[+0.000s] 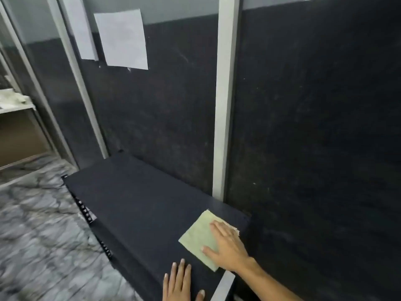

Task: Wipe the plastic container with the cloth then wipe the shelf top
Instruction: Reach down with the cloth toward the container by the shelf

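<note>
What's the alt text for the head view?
The right hand presses a pale green cloth flat on a dark shelf top, near its right end. The left hand rests open on the shelf's front edge. Two paper sheets hang on the wall behind.

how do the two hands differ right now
The right hand lies flat on the cloth, pressing it to the shelf top; the left hand rests on the bare shelf top with no cloth under it. The right hand is fully in view with its forearm; the left hand is cut off by the bottom edge of the picture. The right hand sits nearer the wall, the left nearer the front edge. Both are open, palm down, fingers spread.
</note>
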`<control>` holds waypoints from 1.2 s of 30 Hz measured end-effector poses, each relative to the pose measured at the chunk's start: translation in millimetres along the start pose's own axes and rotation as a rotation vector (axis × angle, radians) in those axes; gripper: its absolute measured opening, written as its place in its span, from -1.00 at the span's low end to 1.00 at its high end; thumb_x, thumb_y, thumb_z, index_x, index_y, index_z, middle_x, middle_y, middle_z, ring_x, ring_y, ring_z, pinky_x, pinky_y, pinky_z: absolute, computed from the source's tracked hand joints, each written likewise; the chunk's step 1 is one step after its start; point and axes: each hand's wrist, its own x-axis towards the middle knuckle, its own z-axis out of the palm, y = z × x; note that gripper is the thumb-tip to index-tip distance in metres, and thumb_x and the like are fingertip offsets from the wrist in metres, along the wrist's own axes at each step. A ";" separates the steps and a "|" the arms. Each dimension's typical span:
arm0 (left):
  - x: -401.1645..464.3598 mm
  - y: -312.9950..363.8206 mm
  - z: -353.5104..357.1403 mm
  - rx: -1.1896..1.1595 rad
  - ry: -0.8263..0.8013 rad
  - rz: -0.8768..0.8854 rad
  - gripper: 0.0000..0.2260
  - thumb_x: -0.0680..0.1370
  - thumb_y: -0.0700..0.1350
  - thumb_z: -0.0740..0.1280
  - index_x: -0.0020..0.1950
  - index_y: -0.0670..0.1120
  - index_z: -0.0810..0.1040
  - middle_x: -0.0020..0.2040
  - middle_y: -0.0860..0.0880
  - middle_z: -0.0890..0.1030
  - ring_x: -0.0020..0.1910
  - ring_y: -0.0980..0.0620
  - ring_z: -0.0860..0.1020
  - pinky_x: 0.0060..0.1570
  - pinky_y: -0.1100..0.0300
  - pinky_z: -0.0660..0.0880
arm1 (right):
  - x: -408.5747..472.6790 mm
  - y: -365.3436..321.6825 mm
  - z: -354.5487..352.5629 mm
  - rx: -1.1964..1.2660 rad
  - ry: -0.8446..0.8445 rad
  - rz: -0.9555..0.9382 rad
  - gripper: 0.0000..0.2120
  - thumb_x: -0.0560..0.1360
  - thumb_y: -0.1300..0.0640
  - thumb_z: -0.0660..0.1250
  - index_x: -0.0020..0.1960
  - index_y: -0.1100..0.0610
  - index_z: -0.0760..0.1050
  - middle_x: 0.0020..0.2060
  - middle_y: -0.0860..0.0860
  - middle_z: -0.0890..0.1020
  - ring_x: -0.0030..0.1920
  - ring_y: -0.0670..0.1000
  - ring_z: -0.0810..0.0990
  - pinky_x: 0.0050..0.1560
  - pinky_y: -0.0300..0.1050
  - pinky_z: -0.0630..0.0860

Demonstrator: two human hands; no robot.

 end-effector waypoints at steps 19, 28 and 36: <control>-11.9 -1.2 -5.0 -0.069 -0.147 0.030 -0.31 0.41 0.23 0.26 0.44 -0.12 0.54 0.49 -0.13 0.50 0.50 -0.09 0.27 0.53 0.08 -0.06 | 11.6 1.6 76.8 0.050 0.216 0.030 -0.53 0.56 -0.05 0.11 0.27 0.10 0.63 0.27 0.00 0.63 0.32 0.04 0.57 0.47 -0.14 0.00; -4.3 -4.0 -5.8 -0.070 -0.119 0.084 -0.33 0.61 0.29 0.00 0.48 -0.14 0.49 0.54 -0.09 0.36 0.66 0.10 -0.14 0.57 0.09 -0.19 | -54.5 17.8 76.4 0.056 0.396 -0.041 -0.59 0.56 0.05 0.15 0.23 0.19 0.65 0.21 0.04 0.67 0.29 0.00 0.59 0.46 -0.17 0.14; -35.0 76.6 6.8 -0.320 -0.117 0.349 -0.40 0.53 0.19 0.22 0.48 -0.10 0.40 0.52 -0.05 0.44 0.49 -0.04 0.29 0.53 0.15 0.07 | -132.1 75.1 87.9 0.118 0.718 0.034 -0.46 0.72 -0.03 -0.04 0.22 0.27 0.62 0.21 0.07 0.66 0.30 -0.01 0.53 0.43 -0.16 0.28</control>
